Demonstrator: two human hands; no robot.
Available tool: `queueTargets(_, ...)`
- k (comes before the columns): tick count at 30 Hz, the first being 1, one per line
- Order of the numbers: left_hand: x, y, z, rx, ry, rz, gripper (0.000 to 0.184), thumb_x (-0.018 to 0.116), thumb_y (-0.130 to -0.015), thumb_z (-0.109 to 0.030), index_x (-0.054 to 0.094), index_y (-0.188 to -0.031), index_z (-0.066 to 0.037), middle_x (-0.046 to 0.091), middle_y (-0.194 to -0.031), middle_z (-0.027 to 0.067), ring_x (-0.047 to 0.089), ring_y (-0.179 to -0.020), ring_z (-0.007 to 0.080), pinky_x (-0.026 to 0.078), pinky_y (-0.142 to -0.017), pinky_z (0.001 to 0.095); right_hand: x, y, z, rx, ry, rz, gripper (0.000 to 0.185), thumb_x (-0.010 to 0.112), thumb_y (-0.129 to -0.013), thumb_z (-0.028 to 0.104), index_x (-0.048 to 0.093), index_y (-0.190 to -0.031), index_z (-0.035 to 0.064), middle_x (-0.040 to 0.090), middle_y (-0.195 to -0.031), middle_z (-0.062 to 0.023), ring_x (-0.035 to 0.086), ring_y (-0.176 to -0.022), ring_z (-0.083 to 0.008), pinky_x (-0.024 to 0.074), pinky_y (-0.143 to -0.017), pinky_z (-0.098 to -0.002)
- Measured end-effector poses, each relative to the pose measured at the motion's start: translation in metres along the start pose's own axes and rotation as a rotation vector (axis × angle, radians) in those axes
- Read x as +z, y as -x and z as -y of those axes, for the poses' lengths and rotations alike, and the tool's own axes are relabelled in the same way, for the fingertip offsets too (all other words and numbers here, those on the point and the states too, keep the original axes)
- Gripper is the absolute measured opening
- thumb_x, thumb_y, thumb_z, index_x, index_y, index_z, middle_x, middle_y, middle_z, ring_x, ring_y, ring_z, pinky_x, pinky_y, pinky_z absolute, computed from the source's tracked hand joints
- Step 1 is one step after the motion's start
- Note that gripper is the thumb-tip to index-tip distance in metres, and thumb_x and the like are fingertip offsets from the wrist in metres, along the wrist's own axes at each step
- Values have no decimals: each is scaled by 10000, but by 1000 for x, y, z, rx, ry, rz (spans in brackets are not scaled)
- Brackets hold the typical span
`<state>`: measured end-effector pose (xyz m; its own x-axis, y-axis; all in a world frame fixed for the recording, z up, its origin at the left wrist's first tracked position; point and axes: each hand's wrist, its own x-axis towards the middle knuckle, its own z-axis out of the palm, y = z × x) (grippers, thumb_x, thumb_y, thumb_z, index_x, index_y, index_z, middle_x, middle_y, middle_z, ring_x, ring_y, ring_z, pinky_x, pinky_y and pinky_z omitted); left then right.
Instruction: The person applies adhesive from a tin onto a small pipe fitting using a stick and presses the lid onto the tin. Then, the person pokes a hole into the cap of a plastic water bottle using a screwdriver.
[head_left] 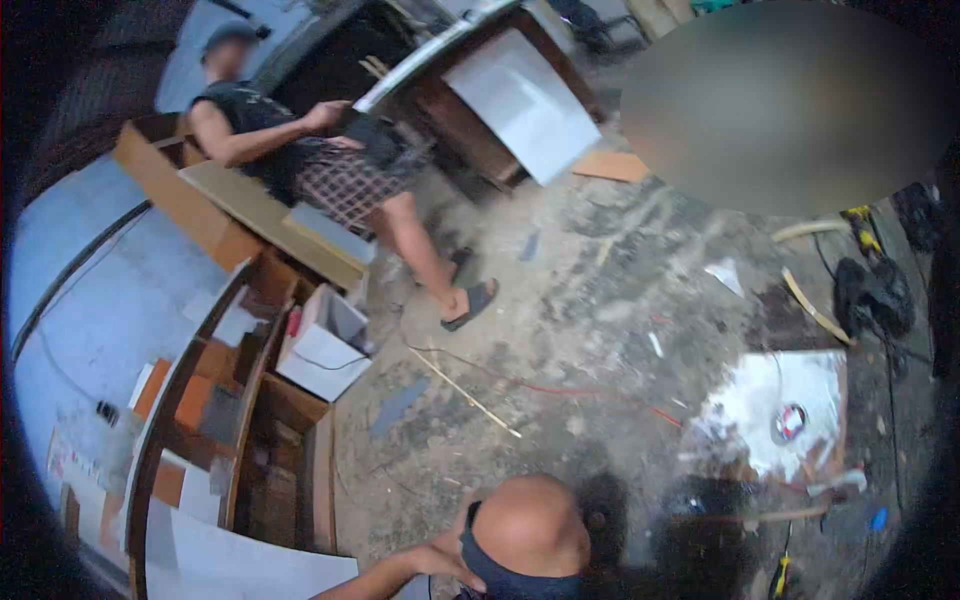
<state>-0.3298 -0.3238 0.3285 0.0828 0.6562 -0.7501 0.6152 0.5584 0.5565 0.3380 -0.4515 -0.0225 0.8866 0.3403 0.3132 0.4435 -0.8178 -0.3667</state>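
Observation:
My left hand [440,560] comes in from the bottom edge and lies against my bent leg, by the hem of the dark shorts [525,578]. Its visible fingers are stretched out along the cloth, and I see nothing held in them; part of the hand is cut off by the frame. Just beyond it is my bare knee [530,520]. A white panel [245,555] lies to the left of this hand. My right hand is out of view.
Another person [300,160] stands upper left beside a wooden cabinet [480,110]. Wooden shelving [285,470] and a white box [325,345] line the left. On the stained floor lie a thin stick [465,393], a red cord [560,390] and a white-smeared board [740,410]. A blur covers the upper right.

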Motion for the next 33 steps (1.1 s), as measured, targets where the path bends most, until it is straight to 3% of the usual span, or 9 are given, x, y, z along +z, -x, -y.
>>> queueTargets(2,-16,4,7,-74,-39,40,1660,972,-581,-455,-372,-1484,-94,50,-1657,234,172,-1513,307,198,-1218,405,63,13,-80,15,178,-4,798,894,-760,253,476,-1382,-21,559,-1304,-228,612,-1101,-387,586,-883,-456)
queueTargets(4,-46,9,40,70,-129,-193,1541,996,-558,-342,-150,-1543,-41,239,-1592,233,319,-1438,311,260,-1198,397,-10,24,22,75,-375,-85,783,884,-771,218,467,-1388,-24,546,-1322,-226,581,-1163,-389,564,-910,-454)
queueTargets(6,-84,5,52,88,-82,-455,1416,960,-608,-292,-65,-1549,-30,265,-1583,227,333,-1429,316,257,-1198,413,-54,27,80,278,-577,24,677,834,-806,97,490,-1384,17,533,-1363,-194,585,-1178,-329,553,-936,-444)
queueTargets(10,-142,-6,-11,389,150,-1003,1172,887,-707,-193,106,-1561,-7,318,-1566,214,362,-1411,327,250,-1196,445,-56,47,75,81,-445,-91,729,827,-821,124,433,-1423,6,490,-1407,-218,545,-1228,-369,523,-997,-483)
queueTargets(12,-111,-6,-95,610,-189,-1109,1055,851,-757,-143,191,-1567,4,345,-1557,208,376,-1402,332,247,-1195,461,-53,42,88,157,-508,-9,743,829,-827,158,421,-1428,-3,480,-1416,-223,536,-1238,-375,515,-1005,-492)
queueTargets(13,-96,1,-136,625,-637,-1259,1037,857,-753,-164,225,-1552,26,338,-1560,228,323,-1441,326,224,-1202,453,-29,45,50,90,-442,-27,711,828,-836,198,453,-1404,-7,484,-1412,-219,544,-1222,-378,508,-1002,-484)
queueTargets(19,-39,17,-228,1101,-1197,-1157,1253,934,-629,-471,207,-1550,-32,230,-1604,267,202,-1502,410,145,-1222,550,-18,35,54,67,-305,-68,650,814,-856,207,495,-1401,51,484,-1384,-205,555,-1173,-386,541,-931,-502)
queueTargets(25,-29,9,-244,1227,-1141,-1048,1348,966,-557,-497,146,-1538,-69,153,-1608,301,184,-1491,465,163,-1216,594,-20,38,47,51,-312,-57,671,812,-857,263,494,-1417,74,491,-1364,-195,572,-1155,-374,556,-912,-496)
queueTargets(33,-24,7,-244,1240,-1054,-1060,1258,986,-542,-483,283,-1514,-105,200,-1569,356,254,-1467,485,244,-1169,569,-21,32,49,26,-275,-15,682,814,-855,317,505,-1414,79,482,-1338,-183,589,-1137,-359,575,-878,-493)
